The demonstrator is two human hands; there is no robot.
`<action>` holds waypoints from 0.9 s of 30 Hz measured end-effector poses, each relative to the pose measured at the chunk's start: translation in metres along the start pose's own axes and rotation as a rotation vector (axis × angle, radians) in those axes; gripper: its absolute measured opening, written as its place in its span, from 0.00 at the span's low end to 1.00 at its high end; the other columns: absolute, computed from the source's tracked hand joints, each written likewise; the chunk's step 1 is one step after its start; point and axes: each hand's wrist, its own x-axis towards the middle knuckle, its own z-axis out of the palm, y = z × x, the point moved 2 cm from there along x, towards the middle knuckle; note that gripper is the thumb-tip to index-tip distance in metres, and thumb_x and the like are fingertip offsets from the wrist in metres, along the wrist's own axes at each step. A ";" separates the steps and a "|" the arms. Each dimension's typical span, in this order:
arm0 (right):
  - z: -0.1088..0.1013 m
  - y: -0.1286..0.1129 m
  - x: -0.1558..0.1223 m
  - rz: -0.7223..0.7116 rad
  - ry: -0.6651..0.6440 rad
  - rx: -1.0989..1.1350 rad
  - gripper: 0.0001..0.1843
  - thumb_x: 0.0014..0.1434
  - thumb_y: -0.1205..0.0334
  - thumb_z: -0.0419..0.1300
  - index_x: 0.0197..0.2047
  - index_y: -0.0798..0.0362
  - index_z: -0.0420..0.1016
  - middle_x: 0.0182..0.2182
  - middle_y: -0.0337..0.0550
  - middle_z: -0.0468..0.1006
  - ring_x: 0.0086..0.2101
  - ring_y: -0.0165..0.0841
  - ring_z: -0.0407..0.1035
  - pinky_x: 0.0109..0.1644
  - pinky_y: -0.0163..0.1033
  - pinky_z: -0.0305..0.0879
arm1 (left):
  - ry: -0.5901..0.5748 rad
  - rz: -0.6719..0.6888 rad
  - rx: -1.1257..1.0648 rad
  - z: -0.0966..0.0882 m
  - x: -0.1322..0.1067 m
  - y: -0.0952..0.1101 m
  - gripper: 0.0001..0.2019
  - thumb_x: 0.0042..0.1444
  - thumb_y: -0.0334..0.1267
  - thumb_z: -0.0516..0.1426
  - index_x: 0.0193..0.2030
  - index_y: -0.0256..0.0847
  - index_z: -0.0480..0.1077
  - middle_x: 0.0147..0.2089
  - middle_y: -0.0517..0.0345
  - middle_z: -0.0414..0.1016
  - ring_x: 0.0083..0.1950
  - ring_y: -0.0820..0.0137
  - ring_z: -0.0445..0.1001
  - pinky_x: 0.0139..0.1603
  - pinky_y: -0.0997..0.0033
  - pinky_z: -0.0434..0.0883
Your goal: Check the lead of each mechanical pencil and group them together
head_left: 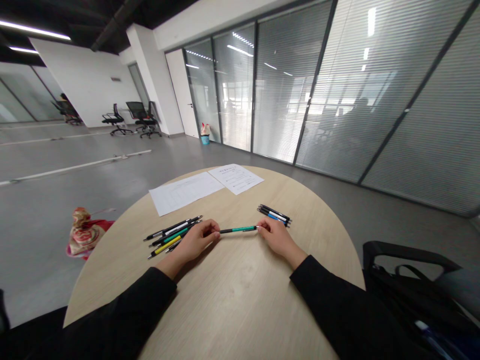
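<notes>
Your left hand (198,239) and right hand (276,236) hold the teal pen (238,229) by its ends over the round bench (240,300). Both grips narrow. Pen is light, stiff, slick: keep hold at the ends.

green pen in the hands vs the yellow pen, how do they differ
The green pen is held between the left hand and right hand, while the yellow pen lies among other pens. The green pen's barrel is teal, the yellow pen's yellow. Both are slim, part black.
</notes>
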 end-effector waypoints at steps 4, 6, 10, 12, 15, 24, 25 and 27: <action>0.000 0.001 0.000 0.000 0.010 -0.006 0.05 0.60 0.65 0.59 0.34 0.53 0.76 0.29 0.39 0.77 0.30 0.32 0.67 0.38 0.37 0.62 | 0.002 0.005 0.009 0.000 -0.001 0.002 0.10 0.58 0.44 0.58 0.36 0.39 0.71 0.30 0.60 0.70 0.32 0.69 0.66 0.34 0.69 0.63; 0.000 0.001 0.000 -0.002 0.015 -0.010 0.05 0.60 0.65 0.59 0.34 0.53 0.76 0.29 0.39 0.77 0.30 0.32 0.67 0.39 0.37 0.62 | 0.003 0.005 0.014 0.000 -0.001 0.001 0.10 0.58 0.45 0.58 0.36 0.39 0.71 0.30 0.60 0.71 0.32 0.69 0.66 0.34 0.69 0.63; 0.000 0.000 0.000 -0.001 0.007 -0.014 0.05 0.60 0.65 0.59 0.34 0.53 0.76 0.29 0.39 0.76 0.31 0.33 0.68 0.38 0.37 0.62 | 0.003 0.006 0.035 0.000 -0.001 0.001 0.11 0.58 0.46 0.58 0.36 0.40 0.71 0.30 0.61 0.71 0.32 0.68 0.67 0.35 0.69 0.64; 0.000 -0.002 0.000 -0.001 0.005 -0.014 0.06 0.60 0.65 0.58 0.33 0.53 0.76 0.29 0.39 0.76 0.31 0.33 0.67 0.38 0.37 0.62 | -0.001 0.008 0.041 0.000 -0.001 0.001 0.10 0.58 0.46 0.58 0.35 0.40 0.71 0.29 0.61 0.71 0.32 0.68 0.67 0.35 0.69 0.64; -0.001 -0.003 0.000 -0.004 -0.001 -0.015 0.06 0.60 0.65 0.58 0.33 0.53 0.76 0.28 0.39 0.76 0.30 0.33 0.67 0.38 0.37 0.61 | -0.001 0.015 0.041 -0.001 0.000 -0.001 0.10 0.57 0.45 0.58 0.36 0.40 0.71 0.30 0.60 0.71 0.32 0.68 0.67 0.36 0.68 0.64; 0.000 -0.001 0.001 -0.007 -0.002 -0.037 0.06 0.61 0.65 0.58 0.33 0.53 0.76 0.28 0.39 0.76 0.30 0.32 0.66 0.38 0.36 0.61 | -0.006 0.017 0.045 0.000 0.001 -0.005 0.09 0.58 0.43 0.58 0.37 0.39 0.71 0.32 0.58 0.73 0.33 0.68 0.68 0.36 0.69 0.63; 0.000 -0.002 0.000 -0.005 -0.002 -0.037 0.06 0.61 0.65 0.58 0.33 0.52 0.75 0.28 0.39 0.76 0.30 0.32 0.66 0.38 0.36 0.61 | -0.004 0.018 0.047 0.000 0.001 -0.004 0.09 0.58 0.43 0.58 0.37 0.39 0.72 0.31 0.59 0.73 0.33 0.68 0.68 0.36 0.69 0.63; -0.001 -0.003 0.000 -0.002 -0.002 -0.035 0.06 0.61 0.66 0.58 0.32 0.52 0.75 0.27 0.38 0.76 0.30 0.33 0.67 0.38 0.36 0.60 | -0.004 0.018 0.051 0.000 0.000 -0.003 0.09 0.58 0.44 0.58 0.37 0.40 0.72 0.31 0.59 0.72 0.33 0.68 0.68 0.36 0.69 0.64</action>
